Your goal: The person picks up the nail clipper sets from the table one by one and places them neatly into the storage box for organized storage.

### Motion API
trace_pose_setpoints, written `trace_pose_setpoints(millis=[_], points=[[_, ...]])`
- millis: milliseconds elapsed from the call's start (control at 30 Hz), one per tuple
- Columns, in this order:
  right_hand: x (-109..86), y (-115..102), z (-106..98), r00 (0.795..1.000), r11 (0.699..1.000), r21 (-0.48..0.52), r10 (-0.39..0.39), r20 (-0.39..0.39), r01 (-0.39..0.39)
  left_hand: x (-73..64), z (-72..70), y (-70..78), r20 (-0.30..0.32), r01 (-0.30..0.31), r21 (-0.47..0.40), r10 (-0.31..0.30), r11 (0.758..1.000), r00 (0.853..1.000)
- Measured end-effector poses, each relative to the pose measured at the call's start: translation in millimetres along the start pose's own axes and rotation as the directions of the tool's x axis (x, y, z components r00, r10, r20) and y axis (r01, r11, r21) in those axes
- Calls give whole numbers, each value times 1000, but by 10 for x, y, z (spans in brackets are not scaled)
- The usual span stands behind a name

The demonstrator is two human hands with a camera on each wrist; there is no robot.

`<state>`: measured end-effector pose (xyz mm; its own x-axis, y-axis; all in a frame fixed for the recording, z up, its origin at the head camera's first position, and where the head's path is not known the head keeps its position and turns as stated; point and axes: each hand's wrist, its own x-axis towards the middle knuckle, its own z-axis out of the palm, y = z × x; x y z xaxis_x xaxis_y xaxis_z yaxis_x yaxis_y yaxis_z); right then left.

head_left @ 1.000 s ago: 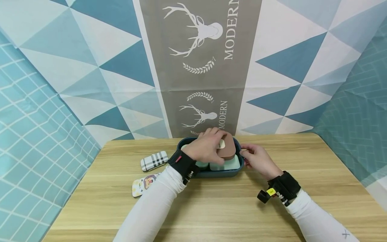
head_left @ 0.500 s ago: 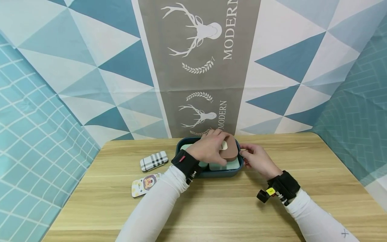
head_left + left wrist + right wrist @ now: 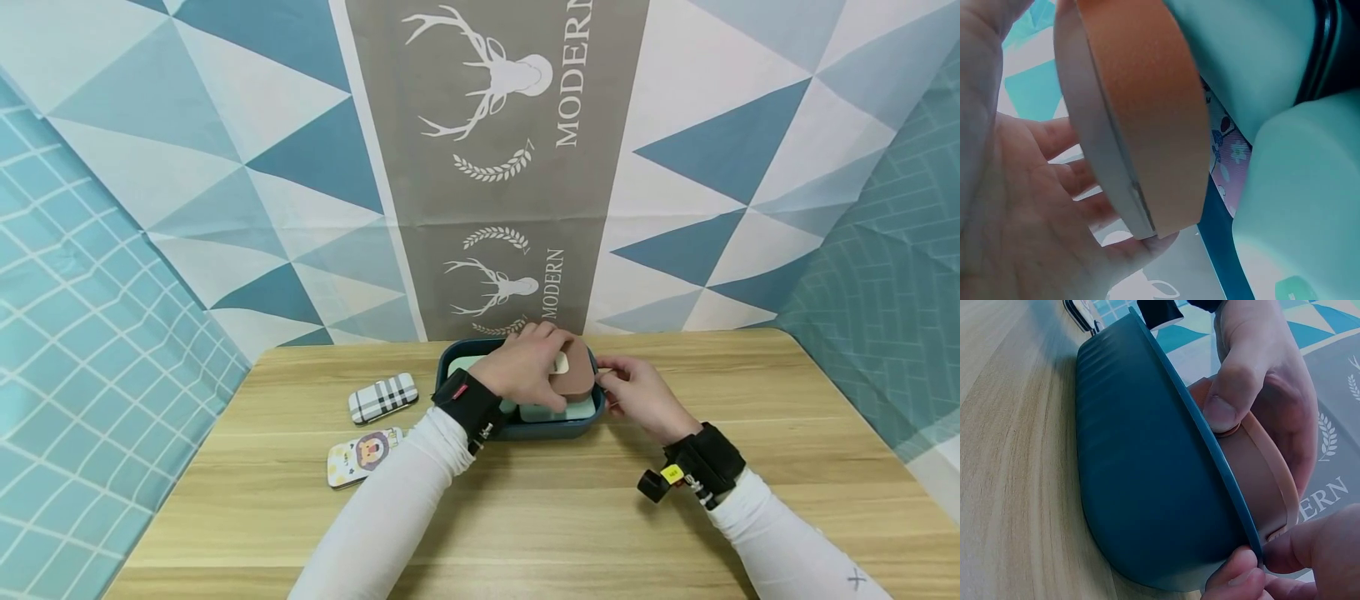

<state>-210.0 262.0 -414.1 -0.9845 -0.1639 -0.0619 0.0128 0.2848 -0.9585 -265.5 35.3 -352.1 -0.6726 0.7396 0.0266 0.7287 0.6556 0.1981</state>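
Observation:
In the head view, a dark blue oblong basket (image 3: 558, 431) stands at the back of the table. My left hand (image 3: 522, 367) grips a brown rounded-square case (image 3: 576, 379) with a pale label, at the basket's right end. The left wrist view shows the brown case (image 3: 1154, 119) edge-on, fingers along its far side, with mint-green boxes (image 3: 1300, 194) close by. Those pale green boxes (image 3: 540, 413) lie in the basket, partly under my left hand. My right hand (image 3: 641, 396) pinches the basket's right rim; in the right wrist view its fingertips close over the edge.
Left of the basket lie a black-and-white plaid case (image 3: 383, 399) and, nearer, a white case (image 3: 363, 458) with a cartoon lion. A patterned cloth backdrop (image 3: 487, 192) hangs right behind the table's back edge. Inside the basket, a purple patterned item (image 3: 1230, 165) shows between the boxes.
My left hand has shifted slightly right and lower with the brown case, toward the basket's right end. My right hand has stayed at the rim.

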Motion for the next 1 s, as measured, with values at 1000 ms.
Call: trace_pose_setpoints(millis=[1000], points=[[8, -16, 25, 1000, 1000, -6, -9, -11, 9, 48, 26, 32, 109, 16, 23, -19, 1000, 994]])
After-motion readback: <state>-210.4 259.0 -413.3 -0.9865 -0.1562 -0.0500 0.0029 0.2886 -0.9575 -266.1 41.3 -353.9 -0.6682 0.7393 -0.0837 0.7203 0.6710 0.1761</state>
